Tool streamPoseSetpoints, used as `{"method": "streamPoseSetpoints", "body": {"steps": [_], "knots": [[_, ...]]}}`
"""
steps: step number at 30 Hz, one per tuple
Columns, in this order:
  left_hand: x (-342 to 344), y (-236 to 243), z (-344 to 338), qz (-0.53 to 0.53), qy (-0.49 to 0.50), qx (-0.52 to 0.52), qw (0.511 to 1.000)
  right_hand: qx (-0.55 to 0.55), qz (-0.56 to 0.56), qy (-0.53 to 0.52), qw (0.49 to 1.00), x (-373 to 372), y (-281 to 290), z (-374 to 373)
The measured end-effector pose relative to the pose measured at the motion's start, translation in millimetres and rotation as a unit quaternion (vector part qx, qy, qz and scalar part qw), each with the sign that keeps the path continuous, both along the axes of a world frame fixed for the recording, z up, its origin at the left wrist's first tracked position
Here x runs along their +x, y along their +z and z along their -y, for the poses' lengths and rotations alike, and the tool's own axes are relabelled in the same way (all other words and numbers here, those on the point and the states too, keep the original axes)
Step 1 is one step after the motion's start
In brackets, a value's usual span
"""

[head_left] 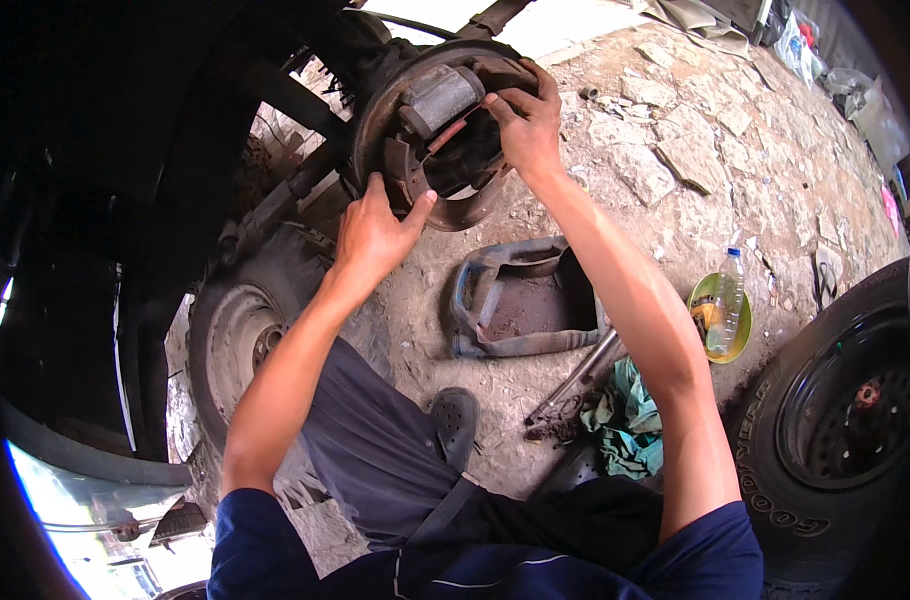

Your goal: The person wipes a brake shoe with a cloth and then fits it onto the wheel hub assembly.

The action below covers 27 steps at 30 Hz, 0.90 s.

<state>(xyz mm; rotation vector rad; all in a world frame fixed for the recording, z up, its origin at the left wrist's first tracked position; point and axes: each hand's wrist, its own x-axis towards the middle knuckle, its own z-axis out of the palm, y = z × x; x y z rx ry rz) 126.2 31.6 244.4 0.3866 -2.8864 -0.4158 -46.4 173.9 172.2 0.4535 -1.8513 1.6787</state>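
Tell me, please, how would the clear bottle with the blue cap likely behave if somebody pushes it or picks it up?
The clear bottle would probably give when squeezed, as its see-through walls look like thin plastic. Its round body may roll if pushed, though the bowl around its base might check it.

You're at a rough vehicle-repair spot: round rusty metal brake assembly (441, 100), top centre; black-tyred wheel (843, 425), lower right; tan stone ground (640, 165).
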Motion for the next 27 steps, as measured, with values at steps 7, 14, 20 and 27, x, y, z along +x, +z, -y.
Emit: {"method": "streamPoseSetpoints", "body": {"steps": [7,14,20,27], "knots": [[-11,-16,10,-0.056,-0.058,0.085,0.993,-0.001,0.007,0.031,1.000,-7,-1,-5],[-8,-18,25,-0.091,-0.082,0.079,0.989,0.101,-0.006,0.006,0.995,2,4,-13],[-8,-10,30,-0.085,-0.083,0.086,0.989,0.149,0.026,0.044,0.988,0,8,-26],[-9,-1,36,-0.067,-0.070,0.028,0.995,0.143,0.040,0.046,0.988,1,14,-20]]}}
